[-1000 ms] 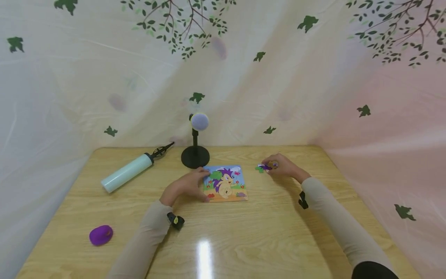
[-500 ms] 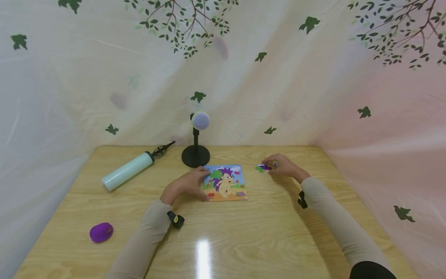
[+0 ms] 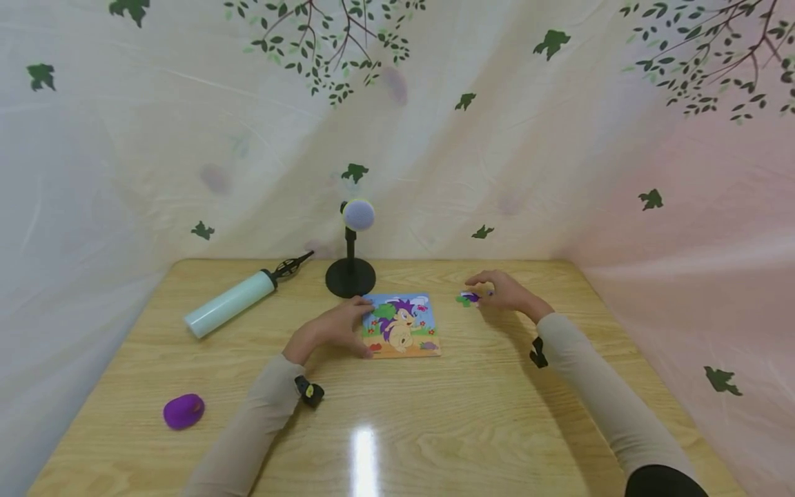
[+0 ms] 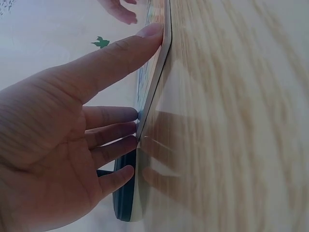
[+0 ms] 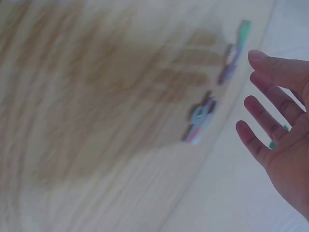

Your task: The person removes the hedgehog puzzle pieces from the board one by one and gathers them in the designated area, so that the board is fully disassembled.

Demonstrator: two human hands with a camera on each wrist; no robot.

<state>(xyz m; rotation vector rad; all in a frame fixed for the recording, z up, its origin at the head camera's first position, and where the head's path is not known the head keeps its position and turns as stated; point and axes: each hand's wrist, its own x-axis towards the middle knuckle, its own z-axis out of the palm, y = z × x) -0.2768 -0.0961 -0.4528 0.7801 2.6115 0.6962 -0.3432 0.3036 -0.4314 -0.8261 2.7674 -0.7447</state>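
Note:
A flat picture board (image 3: 406,328) with a purple-haired hedgehog lies on the table. My left hand (image 3: 329,333) spans its left side, thumb at the near edge and fingertips at the far left corner. In the left wrist view, the thumb rests on the board (image 4: 155,70) and the fingers are nearly straight. To the right, my right hand (image 3: 506,293) hovers over small colourful puzzle pieces (image 3: 467,299), fingers apart. The right wrist view shows a green and purple piece (image 5: 234,55) and a blue and pink piece (image 5: 199,120) lying blurred below the fingers, which hold nothing.
Behind the board stands a round lilac object on a black stand (image 3: 350,277). A pale green hand pump (image 3: 232,304) lies at the back left, and a purple rounded object (image 3: 183,411) sits at the front left. A patterned cloth (image 3: 422,152) hangs behind the table.
My right hand has let go of a brownish puzzle piece that it pinched before, and its fingers have lifted and spread slightly. The left hand stays at the board.

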